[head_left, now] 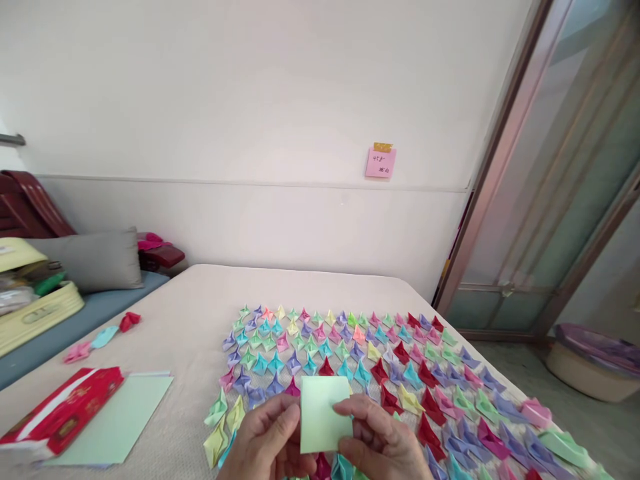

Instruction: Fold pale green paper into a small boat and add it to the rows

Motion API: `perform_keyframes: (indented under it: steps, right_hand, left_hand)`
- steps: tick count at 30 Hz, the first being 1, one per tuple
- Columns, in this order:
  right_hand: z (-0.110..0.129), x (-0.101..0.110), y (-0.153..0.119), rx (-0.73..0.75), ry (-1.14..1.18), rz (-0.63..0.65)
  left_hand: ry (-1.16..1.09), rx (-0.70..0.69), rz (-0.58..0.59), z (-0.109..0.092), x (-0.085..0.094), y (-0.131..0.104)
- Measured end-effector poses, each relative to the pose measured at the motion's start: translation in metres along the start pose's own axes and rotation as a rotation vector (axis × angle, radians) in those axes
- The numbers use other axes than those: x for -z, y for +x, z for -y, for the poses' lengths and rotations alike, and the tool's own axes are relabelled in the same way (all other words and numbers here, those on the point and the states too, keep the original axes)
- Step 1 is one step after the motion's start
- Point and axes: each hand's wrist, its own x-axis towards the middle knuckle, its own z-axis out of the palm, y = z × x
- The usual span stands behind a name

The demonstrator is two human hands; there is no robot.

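A small light green square of paper (324, 415) is held upright near the bottom centre. My left hand (267, 433) grips its left edge, the thumb at the side and the fingers partly behind it. At the right edge, my right hand (383, 440) pinches the sheet, with a finger over the front and the thumb near the lower corner. Below and around both hands lie many folded paper boats (310, 343) in rows, in red, purple, blue, green, yellow and pink. Some boats are hidden behind my hands and the paper.
The boats stand on a table with a pale cloth (175, 320). On the left lie a red tissue pack (65, 407), green paper sheets (135, 407) and small coloured pieces (105, 337). A yellow box (45, 317) and grey cushion (100, 257) are beyond; a basin (590, 370) stands right.
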Motion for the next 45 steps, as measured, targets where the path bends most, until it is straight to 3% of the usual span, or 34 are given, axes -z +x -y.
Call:
perform_keyframes:
  steps: [9, 17, 22, 25, 29, 31, 33, 40, 45]
  right_hand:
    - [-0.021, 0.01, 0.003, -0.019, 0.007, 0.041]
    - [-0.011, 0.005, 0.0, -0.048, 0.051, 0.054]
    - [-0.003, 0.006, 0.001, 0.062, -0.152, 0.029]
    - [-0.001, 0.009, -0.001, 0.188, -0.376, -0.036]
    - [-0.007, 0.003, -0.008, 0.548, -0.728, -0.114]
    - [-0.015, -0.001, -0.012, 0.694, -0.838, -0.079]
    - [-0.024, -0.003, -0.015, 0.747, -0.828, -0.03]
    - [-0.026, 0.005, -0.012, 0.484, -0.488, 0.086]
    - [-0.021, 0.004, -0.009, 0.241, -0.226, 0.165]
  left_hand:
    - [-0.026, 0.043, 0.015, -0.006, -0.005, -0.004]
    - [-0.095, 0.094, 0.006, -0.006, -0.005, -0.004]
    - [0.018, 0.16, 0.03, -0.004, -0.003, 0.0]
    - [0.102, -0.011, -0.051, -0.003, -0.004, 0.0]
    - [0.438, -0.39, -0.217, 0.001, -0.004, -0.002]
    - [0.535, -0.453, -0.252, 0.004, -0.003, -0.003]
    - [0.491, -0.427, -0.231, 0.005, -0.002, -0.004]
    - [0.035, -0.246, -0.138, 0.001, -0.001, -0.003]
    - [-0.009, -0.206, -0.104, 0.0, -0.002, -0.004]
